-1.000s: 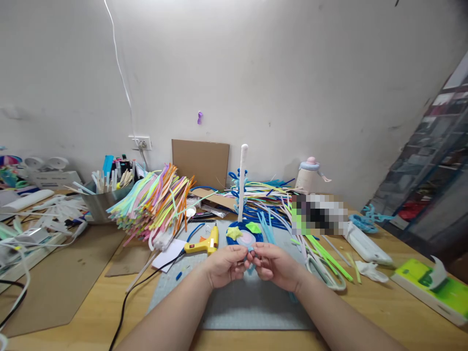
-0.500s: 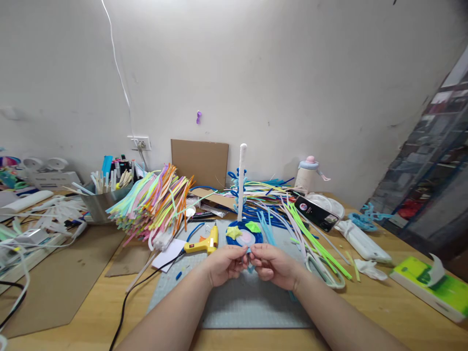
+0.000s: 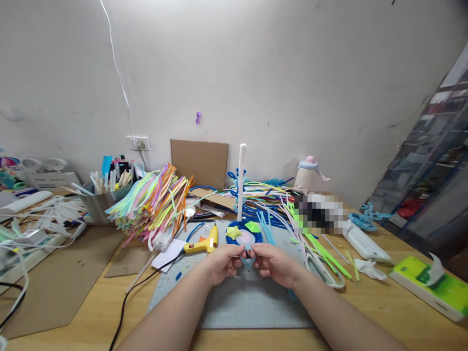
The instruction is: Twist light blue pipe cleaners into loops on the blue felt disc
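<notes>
We have both hands together over the grey cutting mat (image 3: 234, 302) on the bench (image 3: 365, 312), left hand (image 3: 221, 263) and right hand (image 3: 274, 265) each with fingers curled in and pinching a light blue pipe cleaner (image 3: 248, 262) that is bent into a small pointed loop hanging between the fingertips; just beyond the mat's far edge sits a round blue base (image 3: 244, 233) with a yellow star and a green bit on it and a white fuzzy post (image 3: 241, 180) standing upright from it; left of the mat a yellow glue gun (image 3: 203, 243) lies with its black cord trailing toward us; further left of the mat a big heap of mixed-colour pipe cleaners (image 3: 153, 204); right of the mat scissors (image 3: 323, 270) and loose green stems (image 3: 318, 248); far right of the mat a green tissue pack (image 3: 431, 287)
</notes>
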`<action>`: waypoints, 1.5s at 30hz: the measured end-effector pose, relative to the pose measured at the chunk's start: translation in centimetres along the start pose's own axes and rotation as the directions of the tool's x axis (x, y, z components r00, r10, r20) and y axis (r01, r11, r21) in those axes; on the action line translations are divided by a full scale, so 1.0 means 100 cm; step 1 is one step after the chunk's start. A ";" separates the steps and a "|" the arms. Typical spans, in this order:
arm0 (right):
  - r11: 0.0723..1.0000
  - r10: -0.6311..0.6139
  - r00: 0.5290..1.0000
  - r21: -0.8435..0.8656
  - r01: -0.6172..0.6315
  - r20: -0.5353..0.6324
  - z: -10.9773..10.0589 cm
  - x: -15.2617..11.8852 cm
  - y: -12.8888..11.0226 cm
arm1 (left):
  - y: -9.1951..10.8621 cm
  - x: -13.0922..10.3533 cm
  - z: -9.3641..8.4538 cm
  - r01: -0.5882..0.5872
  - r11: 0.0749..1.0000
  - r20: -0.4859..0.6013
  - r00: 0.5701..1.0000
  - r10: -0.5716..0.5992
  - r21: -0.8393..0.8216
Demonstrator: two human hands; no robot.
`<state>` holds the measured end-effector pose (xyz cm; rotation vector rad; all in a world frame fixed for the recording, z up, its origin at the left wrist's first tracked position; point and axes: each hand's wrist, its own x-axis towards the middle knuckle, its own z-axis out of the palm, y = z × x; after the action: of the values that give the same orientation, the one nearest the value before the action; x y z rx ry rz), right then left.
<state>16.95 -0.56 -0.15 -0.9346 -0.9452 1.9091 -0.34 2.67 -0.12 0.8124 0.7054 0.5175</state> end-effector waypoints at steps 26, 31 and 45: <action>0.972 0.181 0.979 0.166 -0.164 -0.092 0.006 0.006 0.000 | 0.001 0.004 -0.001 0.100 0.995 -0.057 0.993 -0.099 0.011; 0.973 0.181 0.978 0.162 -0.163 -0.104 0.007 0.006 -0.001 | 0.000 0.005 -0.003 0.092 0.995 -0.068 0.994 -0.090 0.027; 0.999 -0.032 0.999 0.043 0.032 0.001 0.007 -0.003 -0.006 | 0.009 0.000 -0.005 0.031 0.992 -0.016 0.999 -0.033 -0.122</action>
<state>16.66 -0.76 0.74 -0.8877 -0.9118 1.8961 -0.91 3.45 0.37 0.6821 0.6958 0.5342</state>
